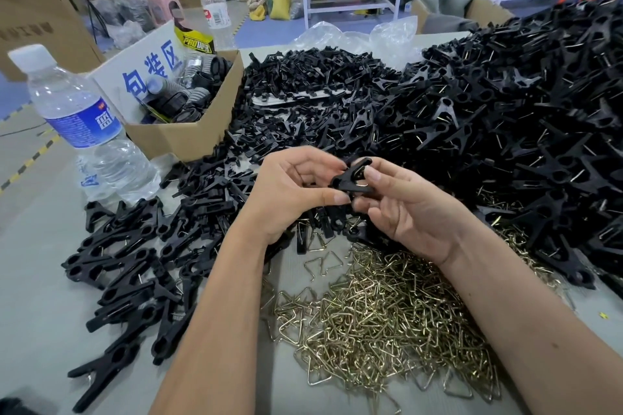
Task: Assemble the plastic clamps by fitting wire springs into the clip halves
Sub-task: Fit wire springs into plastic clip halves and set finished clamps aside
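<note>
A black plastic clamp (350,177) is held above the table between both hands. My left hand (293,192) pinches its lower end with thumb and fingers. My right hand (404,202) grips its upper end, thumb on top, and a bit of brass wire shows at the clamp's middle. Below my hands lies a heap of brass wire springs (387,320), bent into triangles. Loose black clip halves (303,94) are piled behind my hands. Assembled clamps (128,266) lie at the left, and a large mound of them (526,118) rises at the right.
A water bottle (84,131) stands at the left on the grey table (37,296). Behind it is an open cardboard box (188,135) with black parts and a white sign. A second bottle (215,13) and crumpled clear plastic (354,34) are at the back.
</note>
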Available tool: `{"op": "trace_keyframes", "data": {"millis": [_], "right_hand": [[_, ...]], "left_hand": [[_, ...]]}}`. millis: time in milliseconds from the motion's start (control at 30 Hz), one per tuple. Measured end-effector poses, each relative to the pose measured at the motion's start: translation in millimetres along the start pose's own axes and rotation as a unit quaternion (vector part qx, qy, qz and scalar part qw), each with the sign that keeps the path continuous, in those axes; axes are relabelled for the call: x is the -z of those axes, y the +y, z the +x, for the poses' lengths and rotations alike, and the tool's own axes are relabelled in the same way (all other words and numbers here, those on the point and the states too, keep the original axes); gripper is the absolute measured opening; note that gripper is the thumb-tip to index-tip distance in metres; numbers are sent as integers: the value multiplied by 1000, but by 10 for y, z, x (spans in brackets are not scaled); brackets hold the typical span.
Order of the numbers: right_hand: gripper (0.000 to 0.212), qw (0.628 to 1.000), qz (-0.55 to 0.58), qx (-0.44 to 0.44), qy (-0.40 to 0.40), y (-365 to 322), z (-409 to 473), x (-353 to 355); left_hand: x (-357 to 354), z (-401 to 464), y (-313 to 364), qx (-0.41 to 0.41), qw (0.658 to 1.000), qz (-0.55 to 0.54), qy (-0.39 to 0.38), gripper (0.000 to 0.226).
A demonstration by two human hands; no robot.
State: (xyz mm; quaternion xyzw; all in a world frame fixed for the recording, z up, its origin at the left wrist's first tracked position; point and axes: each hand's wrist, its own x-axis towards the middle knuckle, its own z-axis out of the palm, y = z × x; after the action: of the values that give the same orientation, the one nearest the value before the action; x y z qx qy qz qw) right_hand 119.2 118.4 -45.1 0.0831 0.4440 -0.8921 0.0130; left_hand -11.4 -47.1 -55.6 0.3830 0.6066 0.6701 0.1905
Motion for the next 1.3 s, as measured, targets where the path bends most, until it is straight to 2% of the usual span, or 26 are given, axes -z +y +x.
{"op": "trace_keyframes", "data": {"millis": [67,200,500,633,733,800,833,933,1000,1067,1133,1233,1300], "right_hand": [[37,998,1,-27,-59,-18,-6,39],[38,993,-24,-44,-110,-54,-5,105],[28,990,82,-73,-86,-32,42,191],[28,998,-7,23,-55,-149,2,184],[30,984,-98,144,36,-494,14,141],[27,953,-163,217,137,-806,98,118],[28,924,-210,246,203,-961,160,109],[37,796,-361,312,374,-1291,420,76],[30,730,-440,337,400,-1327,653,-20],[17,692,-540,329,349,-1211,922,-208],[14,664,-652,273,242,-1003,1213,-409],[36,583,-787,170,105,-703,1647,-604],[47,526,-841,119,48,-580,1887,-656]], "left_hand": [[0,-14,0,10,1000,-19,-9,52],[19,-38,16,9,1000,-21,-7,55],[-70,-25,51,-18,996,81,28,56],[-81,-15,80,-19,987,133,88,49],[-20,27,64,1,966,172,193,34],[60,114,59,30,937,227,263,27],[113,174,64,49,922,255,287,25],[326,397,107,117,875,346,319,19],[496,566,129,167,839,420,302,18],[628,720,129,210,809,487,251,26],[708,860,95,233,783,550,172,38],[759,1024,7,229,743,624,81,42],[802,1098,-43,223,739,631,79,37]]}}
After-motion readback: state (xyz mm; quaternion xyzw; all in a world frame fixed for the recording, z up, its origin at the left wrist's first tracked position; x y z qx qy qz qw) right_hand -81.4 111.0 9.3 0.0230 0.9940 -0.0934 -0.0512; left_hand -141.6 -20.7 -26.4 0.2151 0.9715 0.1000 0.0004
